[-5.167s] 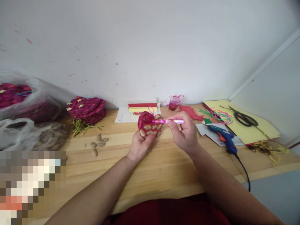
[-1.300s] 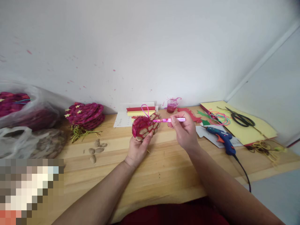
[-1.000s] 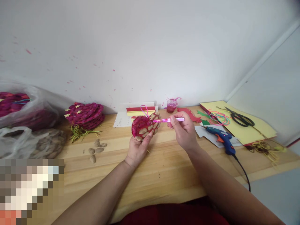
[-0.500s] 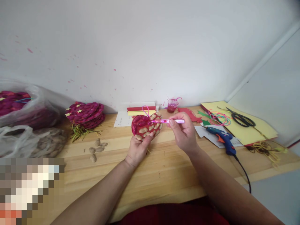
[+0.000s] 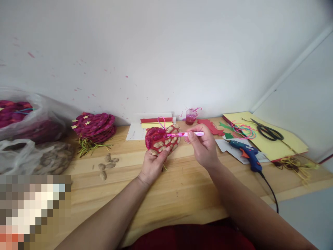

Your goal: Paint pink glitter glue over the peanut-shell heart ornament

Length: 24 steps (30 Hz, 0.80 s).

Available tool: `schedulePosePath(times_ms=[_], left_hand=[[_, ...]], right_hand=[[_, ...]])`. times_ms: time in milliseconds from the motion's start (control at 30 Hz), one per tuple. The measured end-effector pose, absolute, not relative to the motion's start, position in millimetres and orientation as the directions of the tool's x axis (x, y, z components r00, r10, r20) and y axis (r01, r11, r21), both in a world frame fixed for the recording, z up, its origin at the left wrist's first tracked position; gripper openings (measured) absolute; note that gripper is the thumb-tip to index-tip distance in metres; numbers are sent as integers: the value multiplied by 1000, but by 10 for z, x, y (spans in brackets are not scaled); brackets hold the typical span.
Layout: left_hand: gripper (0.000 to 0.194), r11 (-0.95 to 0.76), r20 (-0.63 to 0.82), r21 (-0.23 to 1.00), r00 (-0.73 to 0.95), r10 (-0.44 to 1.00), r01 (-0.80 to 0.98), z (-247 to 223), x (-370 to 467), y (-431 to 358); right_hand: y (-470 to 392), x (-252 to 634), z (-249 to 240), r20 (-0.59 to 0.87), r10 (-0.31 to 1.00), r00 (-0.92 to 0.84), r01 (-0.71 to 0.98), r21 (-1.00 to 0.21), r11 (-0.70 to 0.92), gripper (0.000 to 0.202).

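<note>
Taking the held piece as the clock's centre, with twelve toward the wall: the left hand [image 5: 153,166] comes in from between six and seven, gripping the lower edge of the round red peanut piece [image 5: 162,141], thumb across its front, fingers mostly behind. The piece is held up above the wooden tabletop [image 5: 179,201]. Glossy magenta covers shells from nine round to twelve; those from one to seven are bare. A pink loop [image 5: 161,122] rises from its twelve.

At three, the right hand [image 5: 204,146] pinches a pink-smeared brush [image 5: 195,134] narrowly between thumb and fingers, its tip pointing to nine at the edge of the coloured patch. That tip is small and smeared, so I can't say whether it presses on a shell or just clears it.

For even coverage, I'd use light strokes working outward from the wet edge, poke colour into the gaps between shells, and keep the left thumb on bare nuts. Turning the piece beats twisting the brush wrist, and the loop is best kept clear of wet paint.

Farther out, loose peanuts [image 5: 110,165] lie at eight and a glue gun [image 5: 246,151] just past three. Beyond, a stack of painted pieces [image 5: 97,126] sits at nine, and a cup of magenta colour [image 5: 190,119] near two, by the spattered wall [image 5: 166,62].
</note>
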State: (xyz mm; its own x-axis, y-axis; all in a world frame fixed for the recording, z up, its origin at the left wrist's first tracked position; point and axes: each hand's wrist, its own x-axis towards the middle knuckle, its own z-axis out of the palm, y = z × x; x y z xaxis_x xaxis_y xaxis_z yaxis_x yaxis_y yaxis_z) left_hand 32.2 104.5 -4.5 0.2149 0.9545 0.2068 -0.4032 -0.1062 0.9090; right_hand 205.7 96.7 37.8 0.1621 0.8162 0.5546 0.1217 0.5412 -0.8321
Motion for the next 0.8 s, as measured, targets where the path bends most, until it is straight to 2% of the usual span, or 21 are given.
schedulePosePath(times_ms=[200,400,567,800], left_hand=[[34,-128,220,914,206,953,-384,-61,310,1054],[32,-139,223,930,223,949,-340,-44,300,1045],[34,-100,185,925,205,961,-366,-10,314,1032],[31,-114,216,908,217,952,-403,-97,315,1076]], right_hand=[[955,2078,375,575,796,191,223,-815,535,22],[954,2064,379,566,811,148,153,-823,547,23],[955,2072,399,531,830,173,172,-845,506,28],[959,2067,376,550,823,141,164,-833,529,26]])
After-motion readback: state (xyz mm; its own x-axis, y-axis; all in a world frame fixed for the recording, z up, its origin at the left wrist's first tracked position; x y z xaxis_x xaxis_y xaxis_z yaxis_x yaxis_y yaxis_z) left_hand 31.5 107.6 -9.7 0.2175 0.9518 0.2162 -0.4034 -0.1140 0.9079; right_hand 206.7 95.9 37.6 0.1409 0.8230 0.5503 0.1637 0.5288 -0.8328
